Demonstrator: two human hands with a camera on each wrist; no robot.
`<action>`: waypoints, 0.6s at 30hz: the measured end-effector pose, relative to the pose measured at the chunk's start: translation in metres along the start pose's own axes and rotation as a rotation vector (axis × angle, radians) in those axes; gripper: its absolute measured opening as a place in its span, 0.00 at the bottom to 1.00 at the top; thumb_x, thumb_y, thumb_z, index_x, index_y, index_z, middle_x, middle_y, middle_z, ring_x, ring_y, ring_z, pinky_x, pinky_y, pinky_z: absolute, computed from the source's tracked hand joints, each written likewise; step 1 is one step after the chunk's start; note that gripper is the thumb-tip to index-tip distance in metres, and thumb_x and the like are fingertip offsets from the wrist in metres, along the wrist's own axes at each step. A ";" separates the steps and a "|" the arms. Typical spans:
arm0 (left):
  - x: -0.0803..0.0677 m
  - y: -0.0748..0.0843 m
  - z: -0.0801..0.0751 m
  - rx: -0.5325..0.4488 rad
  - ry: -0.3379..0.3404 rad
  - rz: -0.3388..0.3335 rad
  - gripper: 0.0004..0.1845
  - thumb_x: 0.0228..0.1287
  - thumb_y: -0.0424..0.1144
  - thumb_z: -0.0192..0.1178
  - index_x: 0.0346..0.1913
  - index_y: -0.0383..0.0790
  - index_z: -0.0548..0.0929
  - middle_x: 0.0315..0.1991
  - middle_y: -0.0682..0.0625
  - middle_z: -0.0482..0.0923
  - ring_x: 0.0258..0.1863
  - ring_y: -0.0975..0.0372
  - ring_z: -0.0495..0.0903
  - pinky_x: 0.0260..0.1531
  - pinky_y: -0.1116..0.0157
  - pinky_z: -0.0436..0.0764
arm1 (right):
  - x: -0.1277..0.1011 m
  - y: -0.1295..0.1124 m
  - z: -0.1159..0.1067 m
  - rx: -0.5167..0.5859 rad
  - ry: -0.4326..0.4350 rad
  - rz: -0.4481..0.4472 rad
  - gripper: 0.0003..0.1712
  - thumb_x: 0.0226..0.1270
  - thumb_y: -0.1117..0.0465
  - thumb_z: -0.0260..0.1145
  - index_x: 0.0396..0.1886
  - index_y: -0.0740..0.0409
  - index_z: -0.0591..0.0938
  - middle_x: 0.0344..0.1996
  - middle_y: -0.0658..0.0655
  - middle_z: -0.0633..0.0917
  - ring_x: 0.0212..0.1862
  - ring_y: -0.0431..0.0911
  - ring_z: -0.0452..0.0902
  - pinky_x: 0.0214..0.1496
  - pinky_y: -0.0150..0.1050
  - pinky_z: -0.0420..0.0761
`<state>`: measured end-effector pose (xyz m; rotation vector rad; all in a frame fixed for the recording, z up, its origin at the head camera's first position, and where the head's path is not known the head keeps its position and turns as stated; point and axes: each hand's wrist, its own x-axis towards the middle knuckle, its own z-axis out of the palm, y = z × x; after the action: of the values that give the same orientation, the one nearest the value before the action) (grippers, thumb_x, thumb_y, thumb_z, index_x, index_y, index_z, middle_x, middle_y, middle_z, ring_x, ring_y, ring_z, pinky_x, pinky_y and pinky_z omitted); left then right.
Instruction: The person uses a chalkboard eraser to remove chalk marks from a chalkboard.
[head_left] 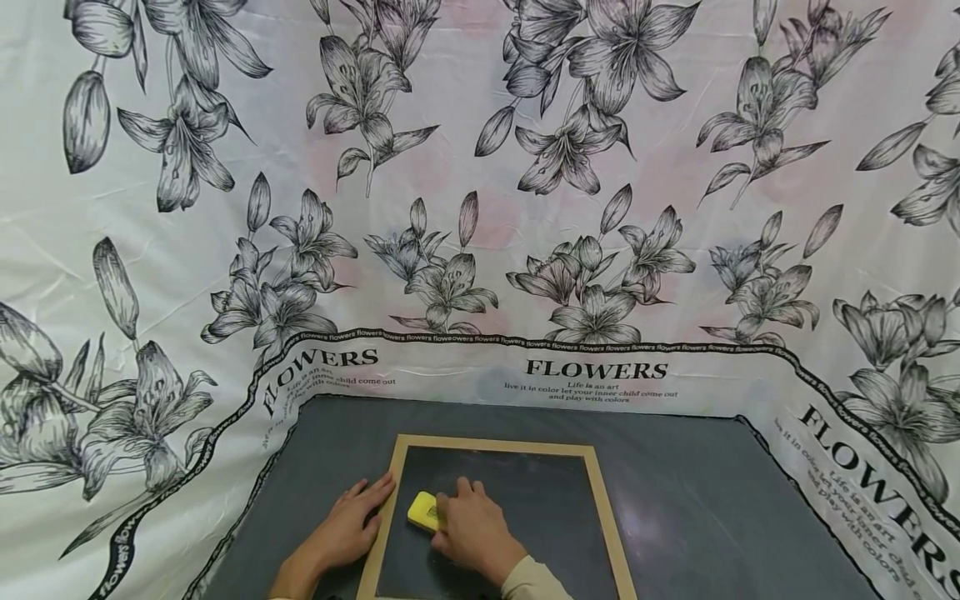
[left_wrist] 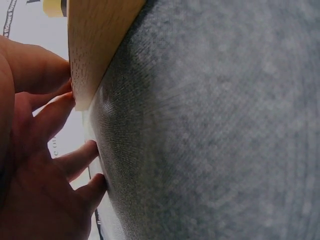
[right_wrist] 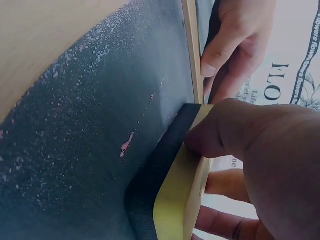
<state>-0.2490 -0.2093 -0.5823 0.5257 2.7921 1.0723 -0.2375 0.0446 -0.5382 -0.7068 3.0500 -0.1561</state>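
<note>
A chalkboard (head_left: 525,517) in a wooden frame (head_left: 495,444) lies on the grey table. My right hand (head_left: 477,529) grips a yellow chalkboard eraser (head_left: 423,511) by its sides, thumb on the near side. In the right wrist view the eraser's dark felt face (right_wrist: 165,145) meets the board. Pink chalk marks (right_wrist: 127,144) and pale dust show on the surface beside it. With fingers spread, my left hand (head_left: 347,527) rests at the frame's left edge. The left wrist view has its thumb and a fingertip against the frame's side (left_wrist: 92,50), other fingertips on the grey cloth.
Grey cloth (head_left: 697,500) covers the table around the board. Behind and at both sides hangs a white curtain (head_left: 450,250) printed with black flowers and the word FLOWERS. Its dark border (head_left: 525,342) runs along the table's far edge.
</note>
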 end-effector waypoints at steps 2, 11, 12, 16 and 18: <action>-0.001 0.004 -0.001 -0.007 -0.006 -0.005 0.31 0.77 0.29 0.61 0.81 0.34 0.74 0.84 0.38 0.66 0.80 0.23 0.58 0.74 0.19 0.53 | -0.001 0.001 0.000 0.026 -0.017 -0.007 0.22 0.68 0.43 0.77 0.58 0.44 0.89 0.39 0.52 0.77 0.38 0.45 0.66 0.35 0.40 0.80; 0.002 -0.012 0.007 -0.009 0.045 0.038 0.31 0.76 0.29 0.60 0.81 0.37 0.75 0.83 0.38 0.68 0.80 0.23 0.60 0.74 0.19 0.55 | -0.007 0.003 -0.003 0.098 -0.088 -0.035 0.32 0.67 0.42 0.79 0.70 0.37 0.87 0.41 0.49 0.77 0.39 0.43 0.63 0.34 0.37 0.71; 0.002 -0.013 0.008 -0.009 0.048 0.043 0.31 0.77 0.30 0.60 0.81 0.38 0.75 0.83 0.39 0.68 0.80 0.23 0.60 0.74 0.18 0.55 | -0.008 0.003 -0.004 0.100 -0.091 -0.042 0.32 0.66 0.42 0.80 0.70 0.36 0.87 0.41 0.49 0.77 0.39 0.43 0.63 0.34 0.37 0.72; 0.002 -0.014 0.008 -0.006 0.053 0.068 0.31 0.77 0.32 0.59 0.82 0.39 0.74 0.83 0.38 0.68 0.78 0.21 0.60 0.71 0.17 0.55 | -0.012 0.004 -0.005 0.115 -0.102 -0.068 0.31 0.65 0.41 0.82 0.68 0.33 0.88 0.42 0.47 0.80 0.39 0.42 0.64 0.36 0.37 0.75; 0.001 -0.013 0.008 -0.018 0.047 0.066 0.31 0.78 0.32 0.59 0.82 0.39 0.74 0.83 0.38 0.68 0.79 0.21 0.59 0.72 0.17 0.53 | -0.014 0.005 -0.006 0.120 -0.105 -0.084 0.30 0.64 0.41 0.83 0.66 0.32 0.89 0.42 0.46 0.81 0.39 0.41 0.65 0.37 0.37 0.76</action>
<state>-0.2525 -0.2132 -0.5968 0.6020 2.8205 1.1365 -0.2275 0.0558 -0.5334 -0.8077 2.8848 -0.2909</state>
